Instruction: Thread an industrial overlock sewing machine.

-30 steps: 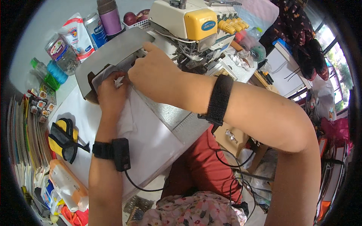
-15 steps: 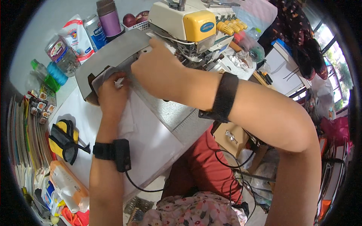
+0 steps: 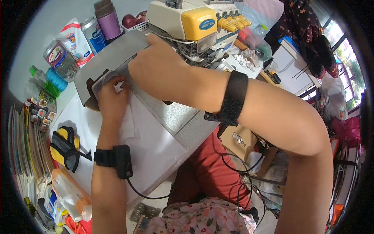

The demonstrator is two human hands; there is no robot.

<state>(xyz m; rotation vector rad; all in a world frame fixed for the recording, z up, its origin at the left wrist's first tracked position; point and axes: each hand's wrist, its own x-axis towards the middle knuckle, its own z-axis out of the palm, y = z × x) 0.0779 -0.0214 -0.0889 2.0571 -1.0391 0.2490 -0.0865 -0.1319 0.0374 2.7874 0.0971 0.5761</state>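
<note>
My left hand (image 3: 113, 95) is closed around crumpled white tissue (image 3: 119, 86), against the inner side of a grey metal cover (image 3: 102, 50). More of the white tissue hangs beside that wrist. My right hand (image 3: 157, 70) is curled at the right end of the cover, beside the sewing machine (image 3: 171, 19). Its fingertips are turned away, so what they grip is hidden. The machine has a cream body with a yellow front and several yellow dials. Both wrists wear black straps.
A white sheet (image 3: 152, 136) covers the table's left part. On it lies a yellow-and-black pincushion-like item (image 3: 66, 148). Bottles, a can (image 3: 93, 36) and a purple tumbler (image 3: 108, 21) line the wall. Left are stacked papers (image 3: 27, 156) and a tissue pack (image 3: 70, 191). A cable crosses my lap.
The view has shifted a little, moving most things slightly left. My left hand has turned slightly, showing more crumpled tissue between its fingers. My right hand stays curled by the cover.
</note>
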